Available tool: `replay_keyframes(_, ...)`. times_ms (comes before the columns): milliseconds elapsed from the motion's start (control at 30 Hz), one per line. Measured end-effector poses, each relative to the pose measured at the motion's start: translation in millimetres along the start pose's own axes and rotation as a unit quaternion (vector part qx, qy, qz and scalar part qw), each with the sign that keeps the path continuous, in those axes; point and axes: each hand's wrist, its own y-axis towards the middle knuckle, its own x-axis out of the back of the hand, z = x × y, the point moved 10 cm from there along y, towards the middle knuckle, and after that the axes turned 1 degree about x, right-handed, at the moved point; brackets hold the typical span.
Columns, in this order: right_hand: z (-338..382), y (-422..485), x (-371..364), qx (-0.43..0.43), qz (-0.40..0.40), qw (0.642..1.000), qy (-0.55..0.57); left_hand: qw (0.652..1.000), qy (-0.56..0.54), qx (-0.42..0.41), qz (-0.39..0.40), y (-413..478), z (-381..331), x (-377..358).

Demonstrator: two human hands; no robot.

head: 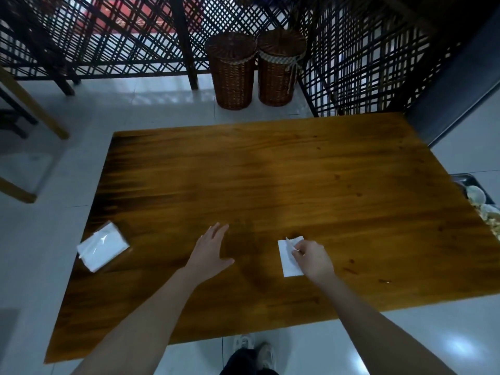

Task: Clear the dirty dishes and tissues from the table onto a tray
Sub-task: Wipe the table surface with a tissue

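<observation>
A flat white tissue point(287, 257) lies on the wooden table point(270, 180) near its front edge. My right hand point(313, 259) rests on the tissue's right side and pinches a thin pale stick, like a toothpick point(290, 244), between its fingertips. My left hand point(212, 249) hovers flat over the table left of the tissue, fingers straight, holding nothing. A white tissue pack point(102, 246) in clear wrap sits at the table's left edge. A dark tray point(472, 181) holding pale dishes point(476, 194) shows at the far right edge, mostly cut off.
Two brown wicker baskets point(232, 71) stand on the tiled floor beyond the table, against a black lattice screen point(108, 36). A wooden chair frame point(29, 109) is at the left. My shoes point(254, 350) show below the table's front edge.
</observation>
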Motion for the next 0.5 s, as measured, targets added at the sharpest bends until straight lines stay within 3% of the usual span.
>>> replay_keyframes(333, -10.7, 13.1, -33.9, 0.017, 0.049, 0.998, -0.043, 1.000, -0.019, 0.003, 0.015, 20.7, 18.2, 2.3)
replay_keyframes(500, -9.9, 15.0, -39.4, 0.049, 0.036, 0.995, -0.080, 0.999, -0.021, -0.004, 0.031, 30.4, 17.3, -4.8)
